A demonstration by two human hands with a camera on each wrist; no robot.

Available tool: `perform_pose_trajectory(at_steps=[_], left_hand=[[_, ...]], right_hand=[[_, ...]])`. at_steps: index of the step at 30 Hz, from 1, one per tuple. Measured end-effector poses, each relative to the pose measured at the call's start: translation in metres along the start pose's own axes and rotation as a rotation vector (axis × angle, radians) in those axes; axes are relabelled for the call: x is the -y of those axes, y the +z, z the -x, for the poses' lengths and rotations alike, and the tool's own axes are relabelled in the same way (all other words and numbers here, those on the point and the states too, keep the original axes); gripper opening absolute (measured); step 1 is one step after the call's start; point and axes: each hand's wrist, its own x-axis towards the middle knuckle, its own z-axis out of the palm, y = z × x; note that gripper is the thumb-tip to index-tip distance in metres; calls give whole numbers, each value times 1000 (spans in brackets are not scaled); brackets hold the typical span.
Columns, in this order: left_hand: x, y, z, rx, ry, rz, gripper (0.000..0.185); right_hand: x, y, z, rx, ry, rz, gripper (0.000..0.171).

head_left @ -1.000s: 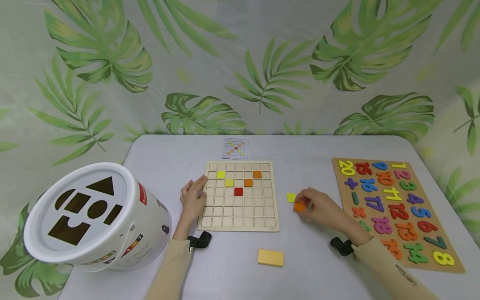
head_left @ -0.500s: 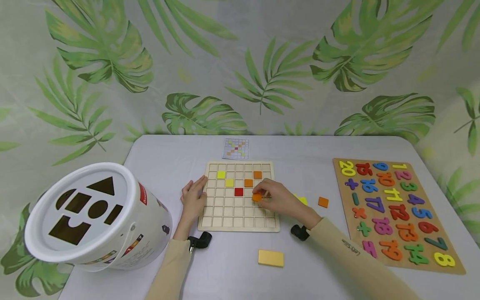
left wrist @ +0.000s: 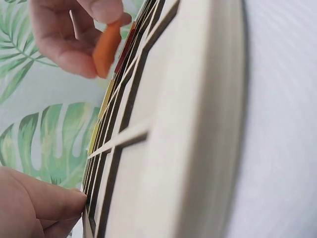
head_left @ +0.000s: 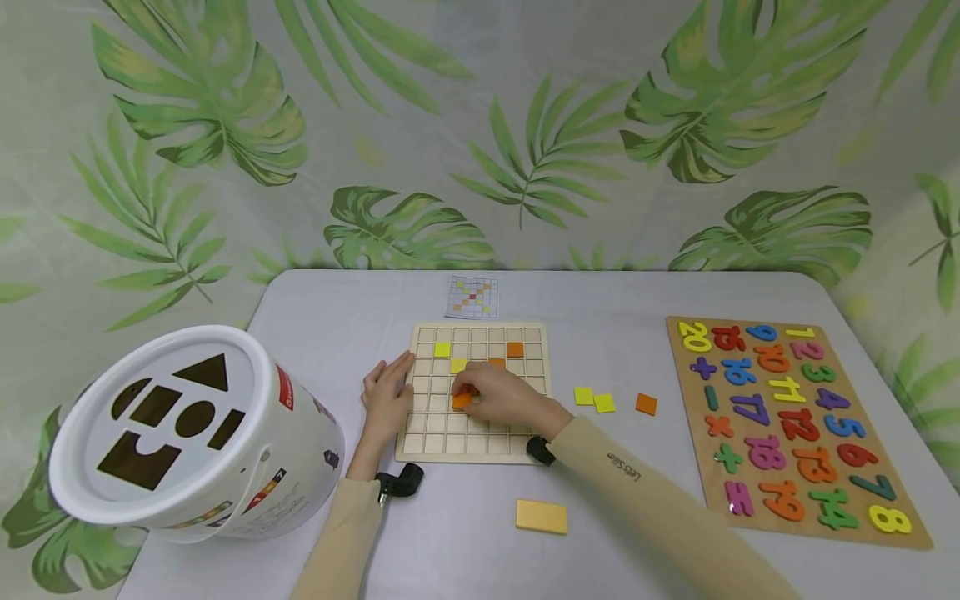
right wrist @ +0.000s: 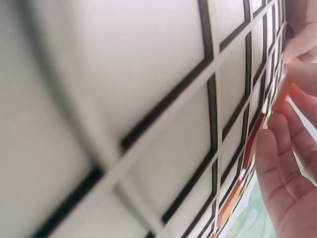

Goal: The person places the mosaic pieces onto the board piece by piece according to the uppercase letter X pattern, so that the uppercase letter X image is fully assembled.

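Observation:
A wooden grid board (head_left: 435, 422) lies flat in the head view, with yellow tiles (head_left: 442, 349) and orange tiles (head_left: 515, 349) set in some squares. My right hand (head_left: 498, 395) pinches an orange square tile (head_left: 462, 402) just above the board, left of its middle. In the left wrist view that orange tile (left wrist: 106, 49) is tilted and apart from the grid. The red tile (right wrist: 253, 139) shows in the right wrist view; from the head camera my right hand hides it. My left hand (head_left: 387, 398) rests along the board's left edge, its fingertips touching the rim.
Right of the board lie two yellow tiles (head_left: 583, 396) and a loose orange tile (head_left: 647, 404). A printed pattern card (head_left: 472, 297) sits behind it, a yellow block (head_left: 542, 516) in front. A white bucket (head_left: 300, 433) stands left, a number puzzle board (head_left: 693, 417) right.
My right hand has carried the orange tile leftward from beside the yellow tiles, across the board's right side, to left of the middle. The left hand has stayed put.

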Motion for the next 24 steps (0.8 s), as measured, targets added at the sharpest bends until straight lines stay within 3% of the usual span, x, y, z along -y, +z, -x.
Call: perform_pose_trajectory(at_steps=[8, 14, 19, 24], left_hand=[[1, 0, 0, 2, -8, -12, 46], [1, 0, 0, -1, -4, -8, 47], [1, 1, -1, 2, -10, -3, 47], [2, 1, -1, -1, -10, -3, 47]], right_hand=[[4, 8, -8, -1, -42, 86, 20], [7, 7, -5, -3, -24, 89, 19], [0, -5, 9, -16, 24, -31, 21], [-20, -27, 40, -72, 38, -177, 22]])
